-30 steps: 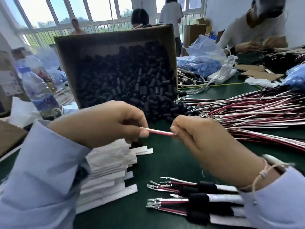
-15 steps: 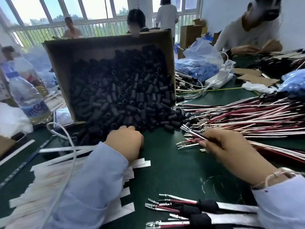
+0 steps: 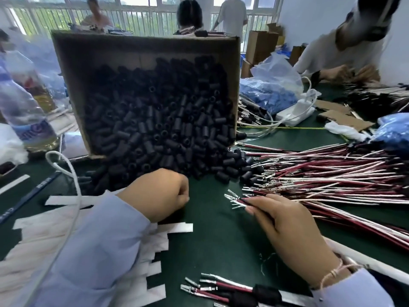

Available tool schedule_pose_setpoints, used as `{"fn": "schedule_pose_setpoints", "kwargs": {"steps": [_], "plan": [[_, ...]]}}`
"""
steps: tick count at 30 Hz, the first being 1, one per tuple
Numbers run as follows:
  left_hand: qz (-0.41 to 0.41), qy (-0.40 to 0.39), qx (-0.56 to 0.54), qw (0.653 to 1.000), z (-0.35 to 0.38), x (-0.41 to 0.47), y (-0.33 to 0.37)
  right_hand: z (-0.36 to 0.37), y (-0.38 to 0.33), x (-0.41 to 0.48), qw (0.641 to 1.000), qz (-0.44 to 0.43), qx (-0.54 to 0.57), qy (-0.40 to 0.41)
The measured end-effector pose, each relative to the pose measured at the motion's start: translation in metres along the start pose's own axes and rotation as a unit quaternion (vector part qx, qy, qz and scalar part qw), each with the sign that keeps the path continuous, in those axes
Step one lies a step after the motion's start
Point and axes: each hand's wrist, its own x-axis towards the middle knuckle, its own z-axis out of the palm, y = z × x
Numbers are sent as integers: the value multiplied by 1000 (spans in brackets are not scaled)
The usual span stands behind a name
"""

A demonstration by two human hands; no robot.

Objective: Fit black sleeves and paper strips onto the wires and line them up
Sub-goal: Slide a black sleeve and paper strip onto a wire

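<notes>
Left hand [image 3: 159,193] is down low on the green table [image 3: 221,247], knuckles up and fingers curled under, right at the foot of the black sleeves [image 3: 159,129]. Those sleeves pour out of a tipped cardboard box [image 3: 73,63] and spill onto the table in a loose heap. Is there a sleeve in that left hand? I cannot tell, because the back of the hand hides the fingertips. The left wrist lies over the paper strips [image 3: 177,227], a white fan of them spread out beneath the pale blue cuff.

Over to the right hand [image 3: 285,224]: thumb and forefinger are pressed together, pinching a few red and white wires [image 3: 238,200] close to their metal ends. The ends poke out to the left past the fingertips. This small bunch sits at the near edge of the wire heap [image 3: 332,178], a broad spread of red and white leads running off to the right. A thin cord bracelet circles the right wrist.

At the bottom edge lie the finished wires [image 3: 232,289], side by side with their metal ends pointing left. Each one wears a black sleeve with a white paper strip behind it.

Around the work, a water bottle [image 3: 24,107] stands to the left of the box. A white cable [image 3: 66,173] loops over the left forearm. Behind the wire heap sit a blue plastic bag [image 3: 270,94] and a white charger [image 3: 296,111]. In the far right corner another person [image 3: 343,47] has both hands on the table.
</notes>
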Motion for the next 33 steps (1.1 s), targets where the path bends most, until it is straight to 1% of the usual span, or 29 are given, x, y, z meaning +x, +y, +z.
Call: {"fn": "schedule_pose_setpoints", "kwargs": {"steps": [1,3,5,6,8,10,12,14,15,16,17,18,19,21,24,26,28,29,33], "plan": [[25,7,-26,999,-2,0,-1,1,-2,0,1000,-3,2,9],[57,-31,-45,997,-1,-2,-5,3,-3,-1,1000,-10,6,25],[62,-77,-36,994,6,-3,-6,3,-3,-1,1000,-5,11,22],[60,-85,-26,994,11,-2,-6,3,-3,-1,1000,-2,12,15],[66,-74,-5,995,15,0,-3,2,-3,-3,1000,1,13,5],[81,-52,-8,995,16,4,-1,2,-3,-4,1000,-1,13,5],[107,-29,-45,993,14,4,2,3,-3,-4,1000,0,23,9],[155,35,-114,981,10,2,5,3,0,-2,998,12,56,19],[179,84,-170,965,7,-1,7,3,1,-1,996,29,77,25],[197,128,-246,940,3,-4,10,2,3,-1,994,47,96,27],[206,152,-337,906,0,-7,15,2,5,0,992,59,110,30],[210,147,-432,865,-2,-9,19,2,5,-1,991,61,114,34],[213,125,-516,820,-3,-10,24,0,4,-2,991,57,112,38],[196,78,-639,740,2,-10,34,-5,0,-5,992,35,105,55],[101,50,-746,656,10,-4,44,-11,-2,-7,985,9,121,119],[64,37,-790,609,12,-1,46,-12,-3,-6,979,0,142,147],[68,20,-808,585,13,-1,47,-11,-5,-6,972,-15,163,166],[80,14,-807,585,14,-1,48,-11,-7,-7,969,-23,176,173],[116,-6,-786,607,19,-3,53,-12,-12,-10,960,-42,202,189]]}}
